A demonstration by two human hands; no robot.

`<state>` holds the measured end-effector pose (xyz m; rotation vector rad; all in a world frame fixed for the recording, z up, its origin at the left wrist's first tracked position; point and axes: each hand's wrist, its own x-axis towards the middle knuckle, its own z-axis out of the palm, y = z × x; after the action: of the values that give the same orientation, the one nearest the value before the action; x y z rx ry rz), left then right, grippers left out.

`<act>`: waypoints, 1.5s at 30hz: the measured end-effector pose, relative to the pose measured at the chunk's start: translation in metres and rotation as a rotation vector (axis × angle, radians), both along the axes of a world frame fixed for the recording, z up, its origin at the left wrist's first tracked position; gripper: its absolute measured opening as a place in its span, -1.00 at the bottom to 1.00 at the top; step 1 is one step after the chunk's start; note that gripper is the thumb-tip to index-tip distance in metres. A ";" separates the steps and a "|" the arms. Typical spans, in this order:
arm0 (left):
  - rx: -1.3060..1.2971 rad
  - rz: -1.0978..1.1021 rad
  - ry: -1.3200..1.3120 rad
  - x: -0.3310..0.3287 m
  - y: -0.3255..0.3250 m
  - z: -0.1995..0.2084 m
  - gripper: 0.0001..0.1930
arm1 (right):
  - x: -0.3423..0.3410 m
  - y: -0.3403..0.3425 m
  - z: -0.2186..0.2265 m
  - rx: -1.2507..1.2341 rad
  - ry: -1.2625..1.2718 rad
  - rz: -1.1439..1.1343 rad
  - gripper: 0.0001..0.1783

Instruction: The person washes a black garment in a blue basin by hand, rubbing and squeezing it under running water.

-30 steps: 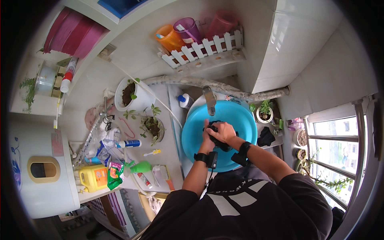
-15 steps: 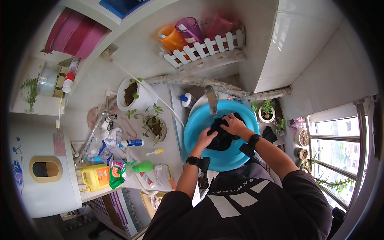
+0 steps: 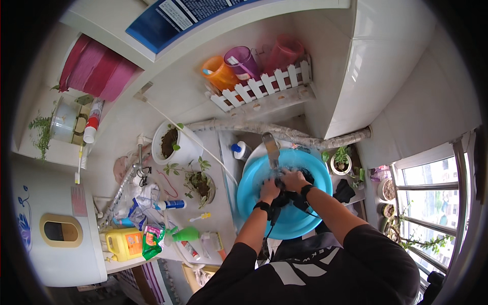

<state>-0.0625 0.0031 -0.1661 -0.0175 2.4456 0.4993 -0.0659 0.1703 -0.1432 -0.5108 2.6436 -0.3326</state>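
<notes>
A light blue basin point(image 3: 251, 216) sits beneath a metal tap point(image 3: 272, 148). Inside it lies a bunched black cloth point(image 3: 308, 176), its shape partly covered by my hands. My left hand point(image 3: 269, 190) is closed on the cloth's near left part, just below the tap's mouth. Beside it, my right hand point(image 3: 295, 180) curls over the cloth, with fingers partly hidden. A pale blur shows around the tap's mouth; I cannot tell for sure whether water runs. Black straps with small boxes are on both wrists.
Left of the basin, the counter holds potted plants point(image 3: 200, 184), a yellow jug point(image 3: 121, 245), a green bottle point(image 3: 186, 234) and a blue-capped bottle point(image 3: 241, 150). Coloured cups point(image 3: 239, 62) stand behind a white picket rack. Another dark cloth point(image 3: 344, 191) lies right of the basin.
Both hands have moved closer together and toward the tap, with the black cloth beneath them. The whole view has shifted slightly, showing more of the blue box at the top.
</notes>
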 end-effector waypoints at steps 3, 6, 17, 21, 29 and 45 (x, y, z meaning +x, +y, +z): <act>0.463 0.505 -0.035 -0.002 -0.038 -0.024 -0.44 | -0.023 -0.018 0.012 -0.114 -0.203 -0.206 -0.39; 0.949 1.037 -0.205 0.008 -0.038 -0.004 -0.50 | -0.026 0.002 0.015 -0.655 -0.267 -0.327 -0.41; 1.421 1.171 0.238 0.043 0.018 0.060 -0.50 | 0.032 -0.034 0.124 -0.501 -0.077 -0.453 -0.34; 1.329 1.292 -0.006 0.033 0.021 0.072 -0.57 | 0.025 -0.023 0.102 -0.398 -0.021 -0.527 -0.43; 0.603 0.471 0.044 0.033 -0.023 0.080 -0.35 | 0.005 -0.001 0.071 -0.256 -0.075 -0.453 -0.42; 0.788 0.645 -0.345 0.027 -0.039 0.042 -0.44 | -0.014 0.005 0.030 -0.562 -0.437 -0.420 -0.44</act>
<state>-0.0356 -0.0357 -0.1245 -0.5217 1.7271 1.5600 -0.0799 0.1750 -0.1133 -0.0180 2.1829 -1.1872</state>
